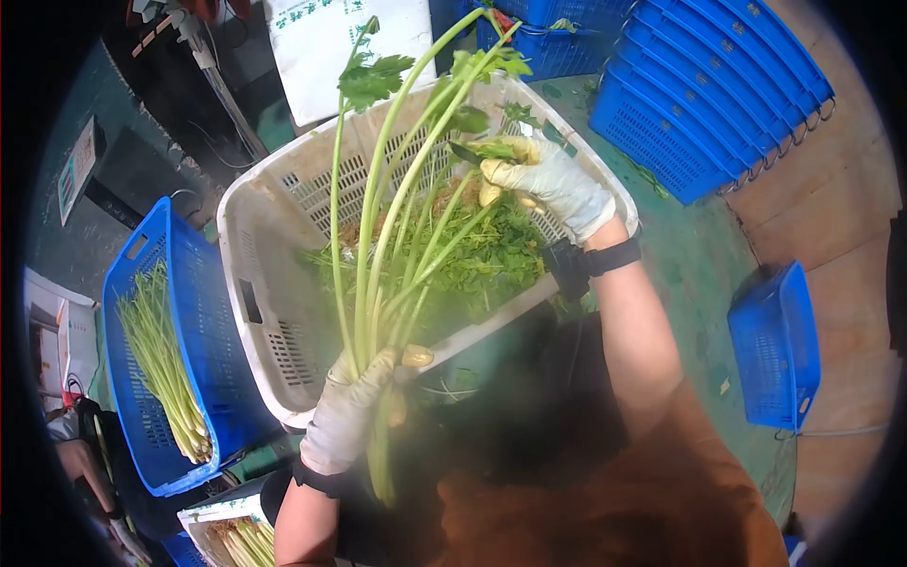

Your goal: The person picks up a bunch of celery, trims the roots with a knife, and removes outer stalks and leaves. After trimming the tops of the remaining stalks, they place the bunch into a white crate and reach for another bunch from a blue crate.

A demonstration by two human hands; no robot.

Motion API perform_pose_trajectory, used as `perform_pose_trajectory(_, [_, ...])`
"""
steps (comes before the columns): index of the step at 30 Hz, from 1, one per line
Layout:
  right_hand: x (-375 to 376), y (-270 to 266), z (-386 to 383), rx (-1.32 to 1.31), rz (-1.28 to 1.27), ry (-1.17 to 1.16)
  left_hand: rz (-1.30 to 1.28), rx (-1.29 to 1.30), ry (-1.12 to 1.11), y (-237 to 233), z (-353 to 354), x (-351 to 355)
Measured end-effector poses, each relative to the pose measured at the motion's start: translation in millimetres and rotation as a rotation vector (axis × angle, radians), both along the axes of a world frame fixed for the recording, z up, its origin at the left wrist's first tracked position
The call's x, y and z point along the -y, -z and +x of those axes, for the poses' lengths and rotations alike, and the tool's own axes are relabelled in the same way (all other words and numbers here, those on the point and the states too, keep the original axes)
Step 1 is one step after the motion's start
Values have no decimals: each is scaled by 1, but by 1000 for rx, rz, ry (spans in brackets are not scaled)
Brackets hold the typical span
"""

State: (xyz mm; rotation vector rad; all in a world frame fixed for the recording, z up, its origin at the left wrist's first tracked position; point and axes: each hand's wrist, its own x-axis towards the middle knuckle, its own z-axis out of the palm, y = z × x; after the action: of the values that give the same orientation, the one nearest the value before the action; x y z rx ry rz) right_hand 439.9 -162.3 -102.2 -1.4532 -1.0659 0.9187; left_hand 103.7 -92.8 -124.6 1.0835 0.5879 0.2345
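Note:
A bunch of long pale-green celery stalks [378, 255] stands upright in front of me, with leaves at its top end. My left hand [348, 402], in a whitish glove with yellowish fingers, is wrapped round the lower stalks, and their ends hang below the fist. My right hand [548, 180], gloved likewise, is closed to the right of the upper stalks. Celery leaves [482, 151] stick out from its fingers; their far ends are partly hidden. Under both hands is a large white plastic basket [274, 203] holding a heap of loose green leaves [496, 250].
A blue crate [227, 397] with trimmed stalks [165, 364] stands at left, beside a digital scale [80, 170]. A foam box [203, 515] holds more stalks at lower left. Stacked blue crates [699, 94] fill the upper right; another blue basket [775, 345] lies at right.

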Motion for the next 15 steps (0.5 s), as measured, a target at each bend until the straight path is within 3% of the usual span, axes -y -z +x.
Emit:
perform_pose_trajectory(1, [1,0,4,1,0,1,0,1,1,-3,1,0])
perform_pose_trajectory(4, [6,-6,13,13,137,435,5,-24,11,-9,0,1])
perform_pose_trajectory(5, [4,-6,12,-176,327,443,-10,-11,-2,-8,-1,0])
perform_pose_trajectory(6, [4,-4,9,-172,327,441,-25,5,-14,-7,-2,-1])
perform_pose_trajectory(8, [3,0,-4,-818,385,337,-24,16,0,-5,-3,-1])
perform_pose_trajectory(9, [-1,1,-7,-948,372,229,-22,16,14,-5,-3,-1])
perform_pose_trajectory(10, [-6,5,-6,-948,373,233,-23,16,18,-5,-2,-1])
perform_pose_trajectory(13, [-23,22,9,-1117,331,-82,0,-22,80,-7,-2,-1])
perform_pose_trajectory(15, [-23,20,3,-1024,339,24,-13,-25,79,-8,-3,0])
